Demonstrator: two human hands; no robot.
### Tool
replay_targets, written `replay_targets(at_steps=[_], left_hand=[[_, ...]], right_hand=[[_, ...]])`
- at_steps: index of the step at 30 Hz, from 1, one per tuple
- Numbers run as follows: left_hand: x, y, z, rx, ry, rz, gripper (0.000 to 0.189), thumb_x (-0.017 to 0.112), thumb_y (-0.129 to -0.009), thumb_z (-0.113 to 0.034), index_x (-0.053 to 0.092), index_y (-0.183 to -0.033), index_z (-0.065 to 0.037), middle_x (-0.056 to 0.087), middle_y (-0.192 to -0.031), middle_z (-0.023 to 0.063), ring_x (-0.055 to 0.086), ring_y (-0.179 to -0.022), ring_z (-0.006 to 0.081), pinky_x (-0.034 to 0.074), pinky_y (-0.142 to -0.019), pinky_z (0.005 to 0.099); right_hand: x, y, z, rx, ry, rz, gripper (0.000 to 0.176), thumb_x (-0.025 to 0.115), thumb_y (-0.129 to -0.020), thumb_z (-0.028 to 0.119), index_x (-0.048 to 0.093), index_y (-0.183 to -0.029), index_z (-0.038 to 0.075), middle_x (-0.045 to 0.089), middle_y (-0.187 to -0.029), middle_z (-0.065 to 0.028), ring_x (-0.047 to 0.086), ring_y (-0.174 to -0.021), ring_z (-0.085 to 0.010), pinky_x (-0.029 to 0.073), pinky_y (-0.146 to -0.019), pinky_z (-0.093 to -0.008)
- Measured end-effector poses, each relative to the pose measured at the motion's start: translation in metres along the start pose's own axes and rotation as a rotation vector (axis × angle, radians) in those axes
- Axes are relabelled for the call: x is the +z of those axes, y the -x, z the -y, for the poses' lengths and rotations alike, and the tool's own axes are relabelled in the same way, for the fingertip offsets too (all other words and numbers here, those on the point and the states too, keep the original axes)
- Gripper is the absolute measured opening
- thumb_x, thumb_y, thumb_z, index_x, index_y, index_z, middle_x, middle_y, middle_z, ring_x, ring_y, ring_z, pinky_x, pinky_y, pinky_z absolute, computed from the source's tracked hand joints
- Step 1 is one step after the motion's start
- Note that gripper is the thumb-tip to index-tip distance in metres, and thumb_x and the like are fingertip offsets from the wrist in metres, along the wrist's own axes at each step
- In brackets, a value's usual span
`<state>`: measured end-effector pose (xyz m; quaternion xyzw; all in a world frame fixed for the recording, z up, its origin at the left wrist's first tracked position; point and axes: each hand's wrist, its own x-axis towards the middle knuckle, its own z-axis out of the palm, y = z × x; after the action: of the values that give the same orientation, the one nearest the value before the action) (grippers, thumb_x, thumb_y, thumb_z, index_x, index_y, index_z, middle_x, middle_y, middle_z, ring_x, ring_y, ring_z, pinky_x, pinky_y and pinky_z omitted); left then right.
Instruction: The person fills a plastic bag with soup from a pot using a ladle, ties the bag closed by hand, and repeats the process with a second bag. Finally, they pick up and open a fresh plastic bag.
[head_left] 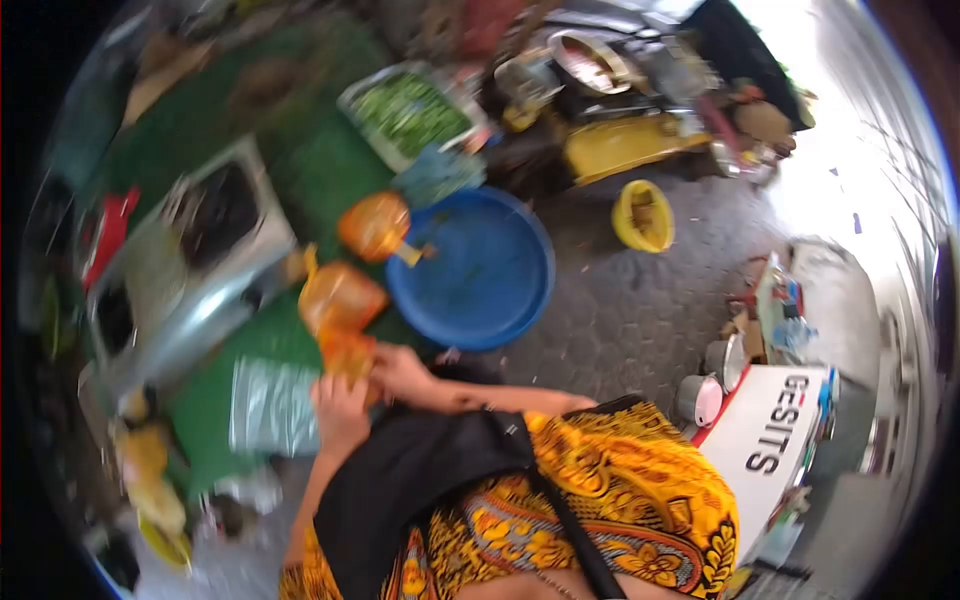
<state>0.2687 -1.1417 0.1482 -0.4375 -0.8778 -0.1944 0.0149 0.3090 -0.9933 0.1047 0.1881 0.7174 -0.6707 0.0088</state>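
Note:
Close to my body, my left hand [342, 405] and my right hand [402, 375] are together, fingers closed around a small clear plastic bag [347, 352] with orange contents. The fingers are slightly blurred, so their exact grip is hard to see. Just beyond it lies a fuller plastic bag of orange food [342, 297], its neck gathered. Another bulging orange bag [374, 226] rests farther off, beside the rim of a wide blue basin [470, 265]. A stack of flat clear plastic bags [275, 405] lies to the left of my left hand.
On the green tabletop [310, 130], a gas stove [200, 250] stands left and a tray of chopped greens [412, 112] at the back. A yellow bucket [643, 217] is on the paved floor. Pots [700, 400] stand by a white "GESITS" panel [765, 440] at right.

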Motion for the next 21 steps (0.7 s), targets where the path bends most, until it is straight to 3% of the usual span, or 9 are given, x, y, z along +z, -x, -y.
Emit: replay_targets(at_steps=[1, 3, 11, 13, 14, 19, 21], left_hand=[[0.0, 0.0, 0.001, 0.036, -0.021, 0.011, 0.02, 0.053, -0.071, -0.016, 0.059, -0.088, -0.007, 0.051, -0.085, 0.0124, 0.048, -0.089, 0.0314, 0.036, -0.081, 0.0447], [0.004, -0.005, 0.005, 0.086, 0.005, 0.041, 0.018, 0.053, -0.07, -0.015, 0.058, -0.085, -0.006, 0.05, -0.083, 0.0121, 0.047, -0.086, 0.0298, 0.035, -0.082, 0.0429], [0.017, -0.016, 0.017, 0.175, 0.032, 0.017, 0.016, 0.052, -0.07, -0.013, 0.057, -0.084, -0.007, 0.05, -0.083, 0.0103, 0.048, -0.086, 0.0277, 0.035, -0.085, 0.0418], [0.017, -0.015, 0.018, 0.27, 0.042, 0.041, 0.017, 0.052, -0.07, -0.013, 0.057, -0.085, -0.007, 0.051, -0.085, 0.0096, 0.048, -0.089, 0.0269, 0.034, -0.086, 0.0419], [0.017, -0.015, 0.02, 0.264, 0.04, 0.043, 0.017, 0.052, -0.07, -0.013, 0.057, -0.085, -0.007, 0.051, -0.085, 0.0096, 0.048, -0.089, 0.0269, 0.034, -0.086, 0.0419], [0.021, -0.018, 0.019, 0.274, 0.046, 0.039, 0.02, 0.052, -0.07, -0.013, 0.059, -0.089, -0.007, 0.053, -0.088, 0.0085, 0.049, -0.091, 0.0258, 0.034, -0.087, 0.0423], [0.025, -0.019, 0.02, 0.317, 0.067, 0.042, 0.021, 0.053, -0.071, -0.012, 0.06, -0.09, -0.007, 0.053, -0.088, 0.008, 0.049, -0.089, 0.0256, 0.034, -0.087, 0.0424]], right_hand=[[-0.001, 0.001, 0.011, 0.213, -0.079, 0.055, 0.013, 0.058, -0.077, 0.008, 0.056, -0.082, -0.003, 0.058, -0.063, -0.0119, 0.057, -0.05, -0.0166, 0.046, -0.046, -0.032], [-0.01, 0.0, 0.021, 0.247, -0.056, 0.094, 0.012, 0.058, -0.077, 0.007, 0.054, -0.08, -0.004, 0.057, -0.063, -0.0112, 0.057, -0.05, -0.0153, 0.046, -0.045, -0.0313], [-0.025, -0.025, 0.025, 0.154, 0.055, 0.168, 0.013, 0.06, -0.075, 0.007, 0.054, -0.079, -0.005, 0.058, -0.064, -0.0131, 0.059, -0.053, -0.0183, 0.047, -0.049, -0.0318], [-0.032, -0.036, 0.024, 0.07, 0.206, 0.388, 0.014, 0.061, -0.074, 0.007, 0.057, -0.077, -0.005, 0.058, -0.064, -0.0134, 0.059, -0.055, -0.0189, 0.048, -0.052, -0.0325], [-0.033, -0.041, 0.02, 0.021, 0.253, 0.416, 0.01, 0.061, -0.072, 0.006, 0.058, -0.076, -0.003, 0.059, -0.061, -0.008, 0.056, -0.048, -0.0128, 0.046, -0.043, -0.0272], [-0.028, -0.058, 0.002, 0.217, 0.15, 0.431, 0.009, 0.062, -0.07, 0.005, 0.063, -0.076, -0.002, 0.059, -0.06, -0.0077, 0.057, -0.048, -0.0135, 0.046, -0.044, -0.0282], [-0.026, -0.061, -0.002, 0.275, 0.126, 0.531, 0.014, 0.062, -0.07, 0.005, 0.065, -0.081, -0.002, 0.061, -0.064, -0.0082, 0.059, -0.054, -0.013, 0.048, -0.049, -0.0281]])
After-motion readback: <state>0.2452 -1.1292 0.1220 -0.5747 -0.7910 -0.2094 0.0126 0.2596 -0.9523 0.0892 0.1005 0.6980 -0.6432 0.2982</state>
